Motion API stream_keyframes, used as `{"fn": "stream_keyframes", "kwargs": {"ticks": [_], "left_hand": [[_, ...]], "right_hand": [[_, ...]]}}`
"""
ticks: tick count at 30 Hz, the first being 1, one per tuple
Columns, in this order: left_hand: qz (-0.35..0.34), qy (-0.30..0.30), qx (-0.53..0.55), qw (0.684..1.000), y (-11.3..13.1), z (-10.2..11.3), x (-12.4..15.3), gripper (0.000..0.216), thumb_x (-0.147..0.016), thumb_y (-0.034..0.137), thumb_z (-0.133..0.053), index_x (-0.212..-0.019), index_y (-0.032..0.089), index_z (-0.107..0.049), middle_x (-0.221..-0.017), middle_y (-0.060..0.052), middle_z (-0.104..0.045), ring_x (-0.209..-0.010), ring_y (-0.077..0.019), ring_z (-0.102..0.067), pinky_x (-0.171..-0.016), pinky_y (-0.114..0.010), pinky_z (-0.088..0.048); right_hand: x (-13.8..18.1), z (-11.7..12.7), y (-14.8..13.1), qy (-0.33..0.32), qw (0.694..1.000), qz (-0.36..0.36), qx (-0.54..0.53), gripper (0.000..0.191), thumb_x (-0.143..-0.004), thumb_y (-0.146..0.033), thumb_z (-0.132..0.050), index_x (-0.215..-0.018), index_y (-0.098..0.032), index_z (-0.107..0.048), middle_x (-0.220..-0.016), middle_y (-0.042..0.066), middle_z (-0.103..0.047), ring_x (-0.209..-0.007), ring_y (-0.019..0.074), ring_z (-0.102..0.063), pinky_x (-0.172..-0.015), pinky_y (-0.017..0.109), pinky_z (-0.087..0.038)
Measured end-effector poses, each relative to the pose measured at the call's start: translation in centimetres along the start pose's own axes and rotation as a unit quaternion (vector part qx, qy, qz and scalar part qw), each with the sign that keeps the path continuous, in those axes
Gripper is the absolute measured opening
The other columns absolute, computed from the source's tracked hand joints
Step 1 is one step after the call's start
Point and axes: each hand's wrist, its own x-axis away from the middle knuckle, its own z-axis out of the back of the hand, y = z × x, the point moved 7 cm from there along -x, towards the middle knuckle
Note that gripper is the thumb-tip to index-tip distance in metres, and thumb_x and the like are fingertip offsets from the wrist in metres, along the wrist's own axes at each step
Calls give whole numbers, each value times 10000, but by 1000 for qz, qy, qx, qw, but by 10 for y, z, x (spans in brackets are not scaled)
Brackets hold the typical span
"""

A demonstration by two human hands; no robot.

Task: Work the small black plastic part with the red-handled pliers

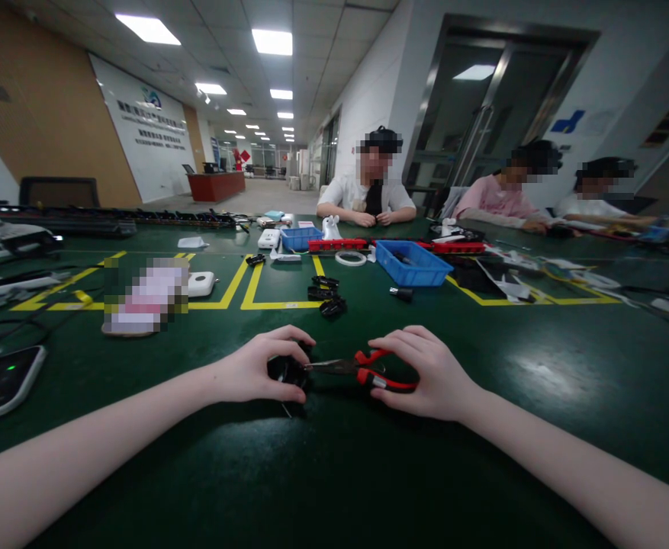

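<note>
My left hand [265, 367] is closed around a small glossy black part [287, 370], whose exact kind I cannot make out. A thin wire-like piece sticks out below it, near the tabletop. In my right hand [426, 374] are needle-nose pliers [362, 367] with red and black handles. Their handles are spread apart, and the narrow jaws point left, with the tips at the black part. Fingers hide much of the black part, so whether the jaws grip anything is unclear.
Several black parts [326, 293] lie beyond my hands, with a dark cylindrical piece [401, 293] to their right. Farther back stand a blue tray [411, 263] and a white ring [351, 258]. A phone [145, 297] lies left on the green table [334, 473]. Co-workers sit opposite.
</note>
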Motion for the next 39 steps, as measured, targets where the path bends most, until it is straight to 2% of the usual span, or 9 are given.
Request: {"fn": "stream_keyframes", "kwargs": {"ticks": [13,30,39], "left_hand": [[6,-14,5,1000,-2,-1,0,279,-768,297,-817,-1006,205,-705,-1354,-85,-537,-1267,-292,-531,-1097,-481,-411],[0,-19,-7,1000,1,-2,0,272,-781,300,-807,-1014,208,-702,-1362,-84,-534,-1260,-285,-542,-1078,-468,-440],[-1,-17,-42,999,-2,-2,-1,450,-773,356,-816,-1183,248,-665,-1426,-82,-536,-1308,-299,-506,-1106,-501,-378]], "right_hand": [[1,0,-2,6,1000,7,-8,487,-759,-434,-752,-1154,-188,-610,-999,87,-734,-870,239,-688,-834,416,-490],[1,-1,-3,-5,1000,2,-14,466,-760,-428,-753,-1130,-186,-606,-986,84,-730,-833,225,-683,-804,411,-497],[1,-4,-3,-21,1000,-3,-8,456,-772,-440,-738,-1125,-181,-611,-986,88,-729,-826,223,-676,-792,408,-494]]}}
